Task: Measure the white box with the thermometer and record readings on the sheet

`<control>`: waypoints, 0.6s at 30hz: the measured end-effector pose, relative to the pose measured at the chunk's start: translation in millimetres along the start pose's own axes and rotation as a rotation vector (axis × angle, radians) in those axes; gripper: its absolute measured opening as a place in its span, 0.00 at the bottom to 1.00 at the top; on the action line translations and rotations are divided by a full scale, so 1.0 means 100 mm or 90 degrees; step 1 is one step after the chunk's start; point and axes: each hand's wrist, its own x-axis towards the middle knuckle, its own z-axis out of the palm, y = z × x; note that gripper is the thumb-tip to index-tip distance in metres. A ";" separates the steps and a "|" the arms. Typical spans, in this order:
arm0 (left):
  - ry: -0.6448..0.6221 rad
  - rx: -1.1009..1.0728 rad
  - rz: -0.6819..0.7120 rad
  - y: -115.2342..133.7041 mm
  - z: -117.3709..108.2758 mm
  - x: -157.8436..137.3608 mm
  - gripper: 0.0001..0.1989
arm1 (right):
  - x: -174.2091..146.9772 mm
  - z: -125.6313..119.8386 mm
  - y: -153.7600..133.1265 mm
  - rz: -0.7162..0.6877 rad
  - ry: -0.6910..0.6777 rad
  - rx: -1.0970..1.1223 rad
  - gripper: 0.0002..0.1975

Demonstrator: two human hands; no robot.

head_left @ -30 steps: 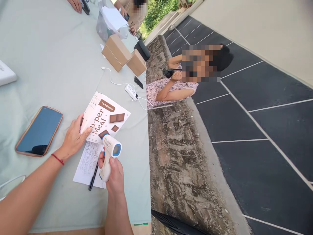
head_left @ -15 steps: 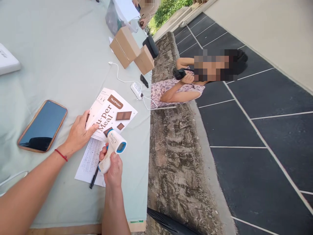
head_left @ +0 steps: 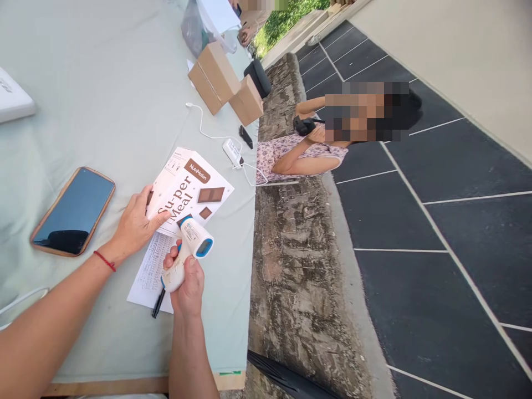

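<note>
My left hand [head_left: 135,220], with a red cord on the wrist, grips the near left edge of a white and brown NutriMotion meal box [head_left: 179,180], the thumb over its printed face and the fingers along its side. In my right hand [head_left: 188,285] is a white and blue infrared thermometer [head_left: 194,237], held by its handle, its small display facing back towards me. Its front end overlaps the box's lower edge in view; whether they touch I cannot tell. Under the box and thermometer lies a sheet of handwritten paper [head_left: 143,277] with a black pen [head_left: 158,305] on it.
A smartphone [head_left: 75,210] lies left of my left hand. Further off are a white cable, a power strip [head_left: 233,153], two cardboard boxes [head_left: 214,77] and a plastic bag [head_left: 195,33]. A person holding a black camera [head_left: 304,126] is beyond the table edge.
My right hand and the thermometer have shifted slightly to the left, and the handle now covers more of the pen. My left hand stays on the box.
</note>
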 end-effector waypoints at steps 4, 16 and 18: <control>-0.010 -0.003 -0.029 0.01 -0.01 0.00 0.43 | 0.00 0.00 -0.02 0.043 -0.041 0.021 0.34; -0.024 0.015 0.112 -0.09 -0.04 0.06 0.44 | -0.28 -0.14 -0.28 -0.076 0.058 -0.152 0.23; -0.025 0.006 0.143 -0.12 -0.04 0.07 0.45 | -0.33 -0.19 -0.31 -0.087 0.067 -0.155 0.22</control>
